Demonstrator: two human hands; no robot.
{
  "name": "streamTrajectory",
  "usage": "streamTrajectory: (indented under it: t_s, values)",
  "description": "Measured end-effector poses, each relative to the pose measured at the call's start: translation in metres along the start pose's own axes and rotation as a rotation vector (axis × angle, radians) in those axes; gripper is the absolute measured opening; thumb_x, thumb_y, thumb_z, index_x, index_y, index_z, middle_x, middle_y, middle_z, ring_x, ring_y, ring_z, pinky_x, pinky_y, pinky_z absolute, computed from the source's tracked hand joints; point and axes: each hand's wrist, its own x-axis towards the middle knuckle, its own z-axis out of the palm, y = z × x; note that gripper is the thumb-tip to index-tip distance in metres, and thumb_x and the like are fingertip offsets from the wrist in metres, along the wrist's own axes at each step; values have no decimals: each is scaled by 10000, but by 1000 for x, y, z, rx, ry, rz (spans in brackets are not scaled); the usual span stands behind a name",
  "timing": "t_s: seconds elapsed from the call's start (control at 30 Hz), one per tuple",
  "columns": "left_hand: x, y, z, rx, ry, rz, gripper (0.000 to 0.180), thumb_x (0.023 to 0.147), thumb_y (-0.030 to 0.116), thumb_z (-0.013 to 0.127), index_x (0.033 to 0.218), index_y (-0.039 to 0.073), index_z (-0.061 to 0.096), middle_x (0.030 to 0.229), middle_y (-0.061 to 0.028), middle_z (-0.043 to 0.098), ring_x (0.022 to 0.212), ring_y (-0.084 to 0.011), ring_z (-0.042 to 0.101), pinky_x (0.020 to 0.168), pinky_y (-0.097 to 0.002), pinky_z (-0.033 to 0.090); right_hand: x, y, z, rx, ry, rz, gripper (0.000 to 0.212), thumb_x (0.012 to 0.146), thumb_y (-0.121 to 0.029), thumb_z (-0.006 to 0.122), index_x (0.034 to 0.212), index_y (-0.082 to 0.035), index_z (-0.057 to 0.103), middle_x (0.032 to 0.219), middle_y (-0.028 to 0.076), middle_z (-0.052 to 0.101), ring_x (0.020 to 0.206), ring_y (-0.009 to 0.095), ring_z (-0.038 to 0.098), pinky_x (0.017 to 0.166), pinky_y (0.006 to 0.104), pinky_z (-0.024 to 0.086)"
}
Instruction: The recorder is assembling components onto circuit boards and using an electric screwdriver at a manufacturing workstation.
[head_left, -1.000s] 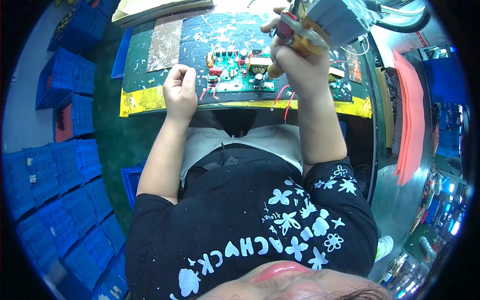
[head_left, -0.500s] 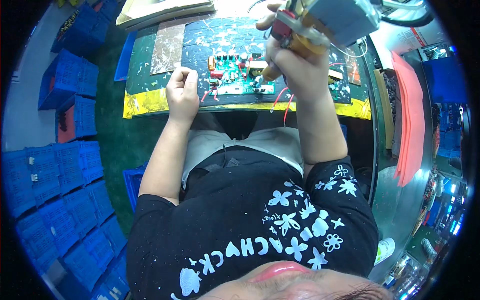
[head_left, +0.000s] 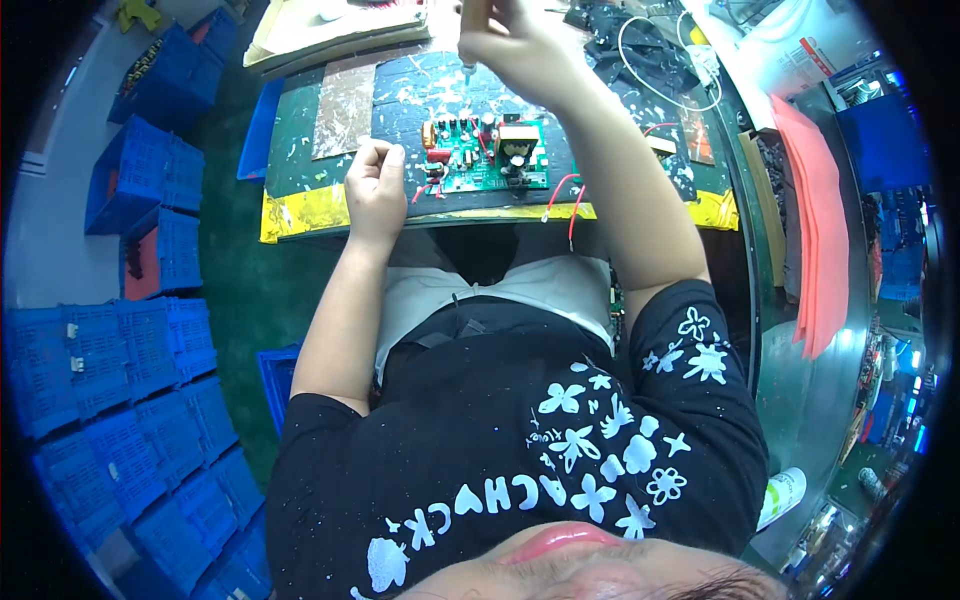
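A green circuit board (head_left: 490,180) lies on the dark mat near the table's front edge, crowded with coils, capacitors and a yellow-and-black transformer (head_left: 517,139). Beyond it, at the far edge of the view, my right hand (head_left: 515,50) is wrapped round the tan body of a glue gun (head_left: 474,18). Its narrow pale tip points down over the mat, apart from the board; the rest of it is cut off. My left hand (head_left: 377,190) rests as a loose fist left of the board, close to short red wires (head_left: 428,189), with nothing showing in it.
Yellow tape (head_left: 315,212) covers the table's front edge. Longer red wires (head_left: 562,195) hang over that edge. A shallow carton (head_left: 340,40) stands far left, and a white cable (head_left: 640,85) loops far right. Pink sheets (head_left: 815,230) lie at right; blue crates (head_left: 150,350) are stacked left.
My right hand has lifted the glue gun off the board and carried it away, far and to the left. The transformer is uncovered now. My left hand stays in its curled pose.
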Motion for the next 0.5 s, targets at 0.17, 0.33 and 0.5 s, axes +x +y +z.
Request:
streamTrajectory:
  t_s: [0.17, 0.33, 0.5]
  values:
    - [-1, 6, 3, 29, -4, 69, 137, 878, 111, 537, 771, 27, 521, 654, 30, 454, 603, -35, 407, 540, -211, 341, -59, -14, -35, -628, -331, 209, 540, 774, -316, 630, 1235, -63, 506, 1206, 216, 520, 1111, 322, 522, 932, 382, 426]
    - [3, 0, 3, 26, -40, 52, 130, 872, 69, 538, 752, 33, 506, 688, 24, 451, 626, -50, 402, 564, -213, 338, -84, -20, -31, -828, -432, 328, 358, 823, -371, 541, 912, -43, 655, 907, 179, 633, 857, 351, 622, 800, 432, 487]
    - [17, -25, -16, 357, 51, 441, 79, 872, 49, 502, 793, 48, 499, 651, 21, 425, 538, -60, 379, 478, -222, 315, -99, -22, -29, -634, -499, 266, 263, 801, -256, 560, 833, -15, 661, 848, 197, 620, 791, 334, 638, 703, 420, 520]
